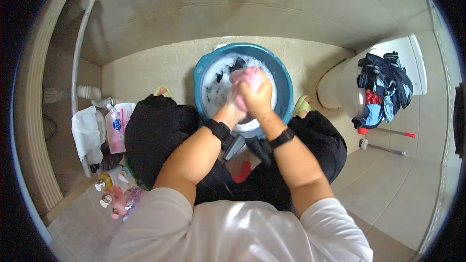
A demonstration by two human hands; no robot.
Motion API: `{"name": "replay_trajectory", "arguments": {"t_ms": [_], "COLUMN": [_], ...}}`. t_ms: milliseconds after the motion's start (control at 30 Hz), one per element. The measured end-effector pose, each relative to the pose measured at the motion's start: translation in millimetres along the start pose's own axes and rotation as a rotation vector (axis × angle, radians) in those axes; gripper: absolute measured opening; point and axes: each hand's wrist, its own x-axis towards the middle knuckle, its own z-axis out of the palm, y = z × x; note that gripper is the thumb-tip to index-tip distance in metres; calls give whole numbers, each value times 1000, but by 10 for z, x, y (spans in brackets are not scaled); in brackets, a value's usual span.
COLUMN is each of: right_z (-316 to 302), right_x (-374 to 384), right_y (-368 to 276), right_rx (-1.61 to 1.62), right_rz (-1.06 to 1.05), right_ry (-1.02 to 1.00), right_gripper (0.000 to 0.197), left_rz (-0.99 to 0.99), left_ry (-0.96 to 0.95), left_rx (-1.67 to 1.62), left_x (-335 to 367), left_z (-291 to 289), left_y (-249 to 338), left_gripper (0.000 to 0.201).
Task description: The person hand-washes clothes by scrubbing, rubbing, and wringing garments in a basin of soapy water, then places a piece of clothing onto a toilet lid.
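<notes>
A blue plastic basin (286, 80) stands on the floor between my legs, full of white suds (216, 98). Dark cloth (238, 63) pokes through the foam at its far side. Over the basin, my two hands are closed together around a wet pink cloth (246, 73), which bulges out beyond the fingers. My right hand (258, 98) wraps it from the right. My left hand (232, 111) grips it from the left, partly covered by the right hand and foam. Each wrist carries a black band.
At the right, dark and light-blue clothes (383, 87) are heaped on a white toilet (417, 63). Long-handled brushes (386, 148) lie beside it. At the left are a pink-and-white detergent bag (118, 126), a white plastic bag (87, 133) and several pump bottles (116, 196). Walls enclose the space.
</notes>
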Motion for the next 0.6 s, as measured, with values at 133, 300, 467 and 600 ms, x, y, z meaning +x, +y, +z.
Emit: {"name": "replay_trajectory", "arguments": {"t_ms": [133, 300, 467, 600], "right_z": [-293, -864, -983, -792], "right_x": [186, 28, -259, -115], "right_y": [647, 1128, 782, 551], "right_rx": [36, -386, -591, -340], "right_rz": [153, 478, -22, 196], "right_ry": [213, -12, -531, -510], "right_gripper": [24, 60, 88, 53], "left_rz": [66, 132, -106, -41], "left_ry": [190, 211, 89, -69], "left_rx": [342, 1042, 1169, 1255], "left_x": [-5, -42, -147, -135], "left_z": [405, 368, 660, 529], "left_y": [-100, 9, 74, 137], "left_gripper": [31, 27, 29, 43]}}
